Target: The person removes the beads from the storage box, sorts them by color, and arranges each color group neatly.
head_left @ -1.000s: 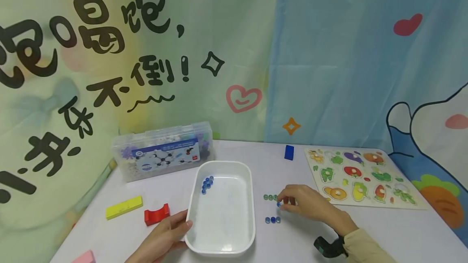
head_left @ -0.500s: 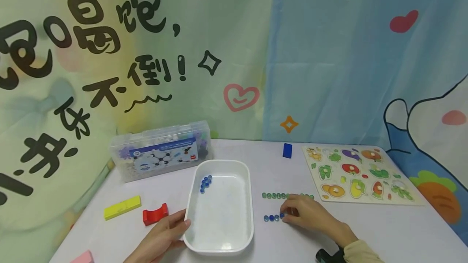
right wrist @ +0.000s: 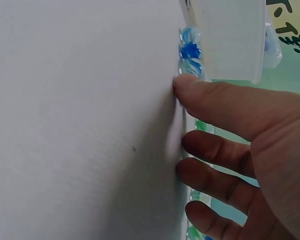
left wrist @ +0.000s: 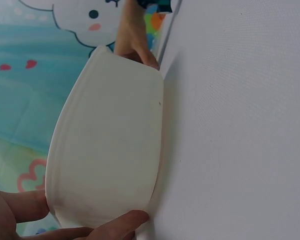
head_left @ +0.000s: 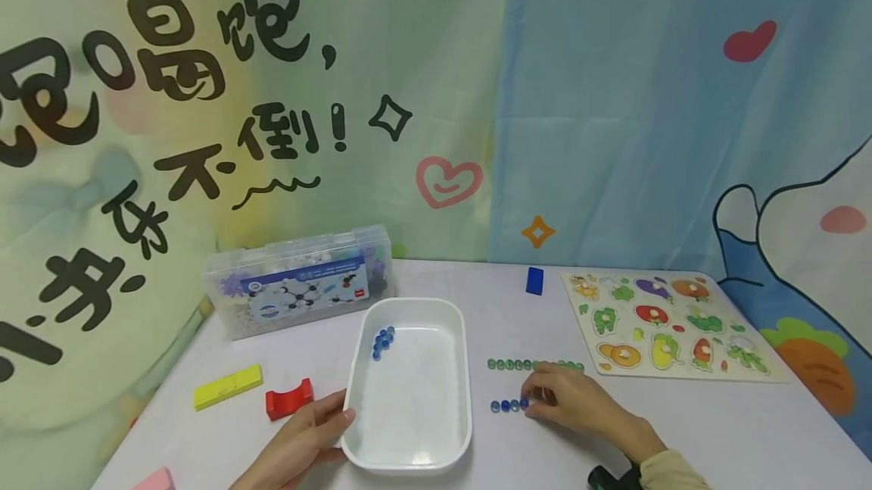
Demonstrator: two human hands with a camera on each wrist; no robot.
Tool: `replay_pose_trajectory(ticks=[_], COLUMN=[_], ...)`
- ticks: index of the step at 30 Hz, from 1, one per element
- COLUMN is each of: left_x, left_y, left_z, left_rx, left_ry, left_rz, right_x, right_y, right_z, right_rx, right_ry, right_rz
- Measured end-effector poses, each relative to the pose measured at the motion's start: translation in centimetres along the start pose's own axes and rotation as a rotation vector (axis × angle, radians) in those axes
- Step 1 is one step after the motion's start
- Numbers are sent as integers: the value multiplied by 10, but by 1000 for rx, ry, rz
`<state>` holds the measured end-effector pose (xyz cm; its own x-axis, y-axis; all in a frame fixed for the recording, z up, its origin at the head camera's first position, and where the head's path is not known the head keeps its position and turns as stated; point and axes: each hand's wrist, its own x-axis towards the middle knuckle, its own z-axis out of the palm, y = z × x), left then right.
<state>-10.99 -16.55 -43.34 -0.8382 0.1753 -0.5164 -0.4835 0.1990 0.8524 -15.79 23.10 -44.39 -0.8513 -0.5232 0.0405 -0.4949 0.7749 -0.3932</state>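
On the table, left hand (head_left: 300,444) grips white tray (head_left: 409,464); right hand (head_left: 579,403), fingers relaxed, touches blue marbles (head_left: 507,405)

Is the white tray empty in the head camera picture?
No, a small cluster of blue marbles lies in the far left corner of the white tray.

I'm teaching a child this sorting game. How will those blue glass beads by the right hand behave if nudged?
The blue beads look glossy and rounded, so they probably slide or roll on the smooth table. Being small, they likely slip from fingertips. The right hand rests beside their row, probably steadying it.
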Motion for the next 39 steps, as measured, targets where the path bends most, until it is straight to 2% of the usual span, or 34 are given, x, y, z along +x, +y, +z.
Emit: replay_pose_trajectory(ticks=[6,11,16,21,27,31,35,39], left_x=[1,1,0,-2,-1,0,0,0], left_y=[0,0,1,1,-1,-3,-4,-4], left_z=[0,0,0,-2,-4,-4,-4,-4], left_rx=[-1,0,-8,-36,-36,-33,-42,-51], left_ry=[3,11,15,7,-18,-28,-53,-58], left_rz=[-2,-7,-9,-5,9,26,61,61], right_x=[7,23,52,96,147,171,184,188], right_y=[-2,-16,-44,-83,-124,-142,-147,-147], right_z=[-11,-26,-42,-48,-29,-9,13,31], right_rx=[29,9,-19,-31,-41,-68,-123,-175], right_ry=[-31,15,51,32,-82,-154,-186,-196], right_rz=[-1,-28,-111,-179,-223,-218,-188,-152])
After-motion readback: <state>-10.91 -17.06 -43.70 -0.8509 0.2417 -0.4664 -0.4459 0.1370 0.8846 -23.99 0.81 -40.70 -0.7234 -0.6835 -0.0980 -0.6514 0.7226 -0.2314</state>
